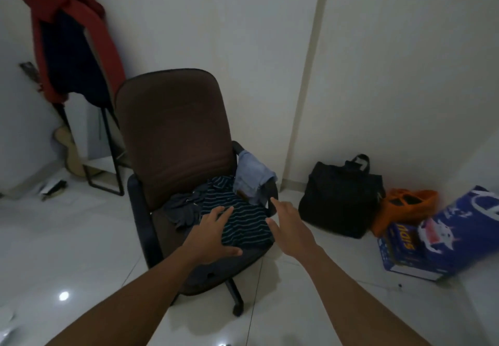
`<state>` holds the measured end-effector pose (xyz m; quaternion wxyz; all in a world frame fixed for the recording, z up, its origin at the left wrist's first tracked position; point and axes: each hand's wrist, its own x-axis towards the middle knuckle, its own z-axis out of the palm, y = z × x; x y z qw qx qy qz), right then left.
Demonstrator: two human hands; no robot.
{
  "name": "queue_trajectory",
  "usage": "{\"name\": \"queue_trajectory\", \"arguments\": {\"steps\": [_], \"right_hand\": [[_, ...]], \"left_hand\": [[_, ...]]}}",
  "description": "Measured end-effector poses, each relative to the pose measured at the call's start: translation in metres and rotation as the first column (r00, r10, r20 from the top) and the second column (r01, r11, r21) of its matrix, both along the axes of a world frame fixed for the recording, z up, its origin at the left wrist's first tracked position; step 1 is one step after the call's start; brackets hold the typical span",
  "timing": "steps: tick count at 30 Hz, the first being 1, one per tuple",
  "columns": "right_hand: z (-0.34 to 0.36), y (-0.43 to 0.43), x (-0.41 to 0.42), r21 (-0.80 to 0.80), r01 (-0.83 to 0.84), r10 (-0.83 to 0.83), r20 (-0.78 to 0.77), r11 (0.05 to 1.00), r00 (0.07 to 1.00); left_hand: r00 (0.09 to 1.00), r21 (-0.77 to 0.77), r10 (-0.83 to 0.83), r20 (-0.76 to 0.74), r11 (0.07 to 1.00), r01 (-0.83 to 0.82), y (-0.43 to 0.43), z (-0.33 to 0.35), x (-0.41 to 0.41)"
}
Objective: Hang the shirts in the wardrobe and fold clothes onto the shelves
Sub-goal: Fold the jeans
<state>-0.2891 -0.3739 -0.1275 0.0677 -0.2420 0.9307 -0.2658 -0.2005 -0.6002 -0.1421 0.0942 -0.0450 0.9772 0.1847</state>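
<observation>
A brown office chair holds a pile of clothes on its seat. On top lies a dark shirt with thin teal stripes, a grey garment sits to its left, and light blue jeans hang over the right armrest. My left hand is spread flat with fingers apart over the near left edge of the striped shirt. My right hand hovers open just right of the shirt, near the armrest, holding nothing. No wardrobe is in view.
A red and dark jacket hangs on a black stand at the back left. A black bag, an orange bag and a blue box with a plastic bag sit on the white tiled floor to the right.
</observation>
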Motion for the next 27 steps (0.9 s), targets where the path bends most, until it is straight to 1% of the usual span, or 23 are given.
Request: {"name": "queue_trajectory", "arguments": {"steps": [5,11,17,23,27], "right_hand": [[-0.017,-0.020,-0.081,0.003,-0.046,0.046,0.001,0.999,0.999],[-0.032,-0.046,-0.175,0.043,-0.092,0.089,0.067,0.995,0.994],[-0.044,-0.081,-0.266,0.056,-0.141,0.132,0.141,0.988,0.981],[-0.060,-0.116,-0.355,0.086,-0.284,0.261,0.208,0.955,0.943],[-0.082,-0.143,-0.419,0.108,-0.410,0.381,0.215,0.906,0.899]], "left_hand": [[0.998,0.039,0.044,0.047,0.998,-0.046,-0.012,-0.024,-0.067],[0.984,0.215,0.159,0.082,0.961,-0.173,-0.027,-0.044,-0.153],[0.962,0.292,0.240,0.131,0.918,-0.269,-0.045,-0.058,-0.220],[0.924,0.388,0.344,0.165,0.839,-0.381,-0.053,-0.078,-0.280],[0.867,0.459,0.459,0.193,0.739,-0.493,-0.046,-0.098,-0.325]]}}
